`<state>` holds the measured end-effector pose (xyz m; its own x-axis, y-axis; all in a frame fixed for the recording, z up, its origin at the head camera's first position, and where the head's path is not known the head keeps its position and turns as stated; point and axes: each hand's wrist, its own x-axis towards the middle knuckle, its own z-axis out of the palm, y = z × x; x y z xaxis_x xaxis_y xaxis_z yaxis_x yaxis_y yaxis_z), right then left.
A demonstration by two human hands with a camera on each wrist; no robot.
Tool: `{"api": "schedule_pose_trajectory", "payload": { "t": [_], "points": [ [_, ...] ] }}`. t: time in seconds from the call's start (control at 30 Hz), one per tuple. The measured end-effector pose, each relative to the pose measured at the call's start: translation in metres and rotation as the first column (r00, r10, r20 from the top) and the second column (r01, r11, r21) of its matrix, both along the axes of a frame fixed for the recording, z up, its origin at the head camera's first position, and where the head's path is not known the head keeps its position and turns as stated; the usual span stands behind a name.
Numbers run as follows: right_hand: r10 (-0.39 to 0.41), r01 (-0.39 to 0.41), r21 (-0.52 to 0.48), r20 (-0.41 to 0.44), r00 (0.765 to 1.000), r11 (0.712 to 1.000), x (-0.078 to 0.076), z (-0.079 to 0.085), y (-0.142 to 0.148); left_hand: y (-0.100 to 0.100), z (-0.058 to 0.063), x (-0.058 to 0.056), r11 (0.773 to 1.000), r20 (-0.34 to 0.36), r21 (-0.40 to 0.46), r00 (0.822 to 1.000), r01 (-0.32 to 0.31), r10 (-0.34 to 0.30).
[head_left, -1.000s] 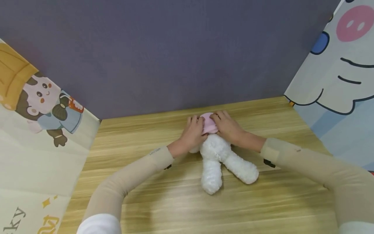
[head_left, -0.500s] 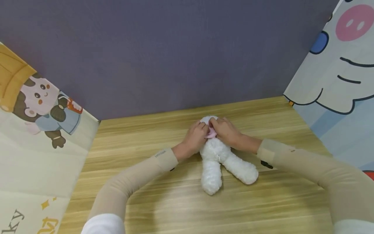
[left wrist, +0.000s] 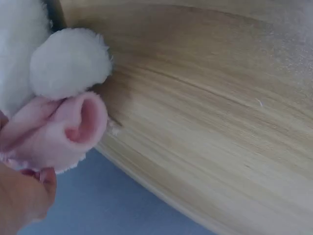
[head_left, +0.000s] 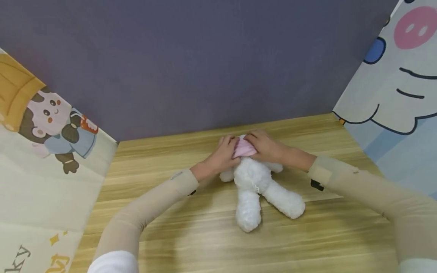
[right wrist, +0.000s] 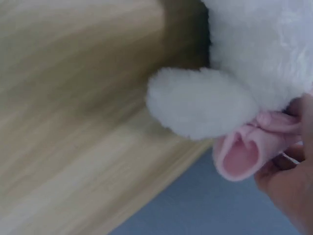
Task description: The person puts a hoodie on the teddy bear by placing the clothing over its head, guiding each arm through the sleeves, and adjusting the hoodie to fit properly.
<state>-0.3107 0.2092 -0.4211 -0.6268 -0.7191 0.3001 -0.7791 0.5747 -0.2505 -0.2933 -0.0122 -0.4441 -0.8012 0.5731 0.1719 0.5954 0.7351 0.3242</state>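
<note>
A white fluffy plush toy (head_left: 252, 174) lies on the table with its legs toward me. Over its head end sits a small pink fleece garment (head_left: 244, 148), stretched between my hands. My left hand (head_left: 223, 153) grips its left side, and my right hand (head_left: 264, 146) grips the right. In the left wrist view the pink garment (left wrist: 54, 139) shows a round, sleeve-like opening beside the toy's stubby white arm (left wrist: 73, 63). A similar opening of the garment (right wrist: 242, 154) appears in the right wrist view, below the other arm (right wrist: 198, 103). The toy's head is mostly hidden.
The wood-grain table (head_left: 290, 242) reaches back to a dark grey-purple panel (head_left: 205, 68). Cartoon-printed panels stand on the left (head_left: 30, 189) and right (head_left: 399, 87). The table's far edge lies just beyond my hands.
My hands came together and drew the garment toward the toy's body, then spread apart and moved slightly back, with the pink cloth widened between them. Both toy arms now show at the sides.
</note>
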Motion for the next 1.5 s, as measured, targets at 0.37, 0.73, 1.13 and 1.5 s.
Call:
{"api": "schedule_pose_trajectory", "payload": {
  "t": [0.37,0.73,1.13,1.5],
  "points": [
    [-0.022,0.022,0.018,-0.023,0.999,1.000,0.000,0.001,-0.013,0.016,0.005,-0.009,0.974,-0.246,-0.228,0.968,-0.010,-0.047],
    [-0.099,0.106,0.072,-0.098,0.990,0.992,0.012,-0.007,-0.022,0.016,0.000,0.001,0.997,-0.287,-0.080,0.957,0.019,-0.041],
    [-0.026,0.026,0.022,0.022,0.999,0.999,0.007,0.004,-0.011,-0.002,0.010,0.002,1.000,0.044,0.005,0.999,-0.027,0.027],
    [-0.025,0.030,0.071,-0.067,0.997,0.997,-0.002,-0.005,-0.016,-0.018,0.007,-0.020,0.987,0.034,0.015,0.987,0.159,-0.159]
  ]
}}
